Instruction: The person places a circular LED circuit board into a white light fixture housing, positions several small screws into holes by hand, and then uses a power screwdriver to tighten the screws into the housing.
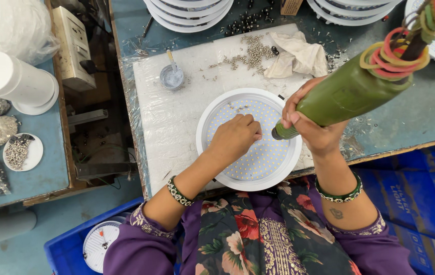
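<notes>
A round white lamp housing (212, 114) with a panel of small yellow LED dots (263, 158) lies on a white foam board (176, 117). My left hand (235, 137) rests on the panel with its fingers pinched together; whatever it pinches is too small to see. My right hand (311, 127) grips a green electric screwdriver (350, 91), whose tip points down at the panel just right of my left fingers. Coloured rubber bands (396, 56) are wound around the screwdriver's upper end.
A pile of small screws (250, 53), a crumpled cloth (296, 56) and a small cup of white paste (171, 77) lie at the board's far side. Stacks of white housings (189, 12) stand behind. A dish of screws (21, 152) sits left; blue crates (421, 183) are below.
</notes>
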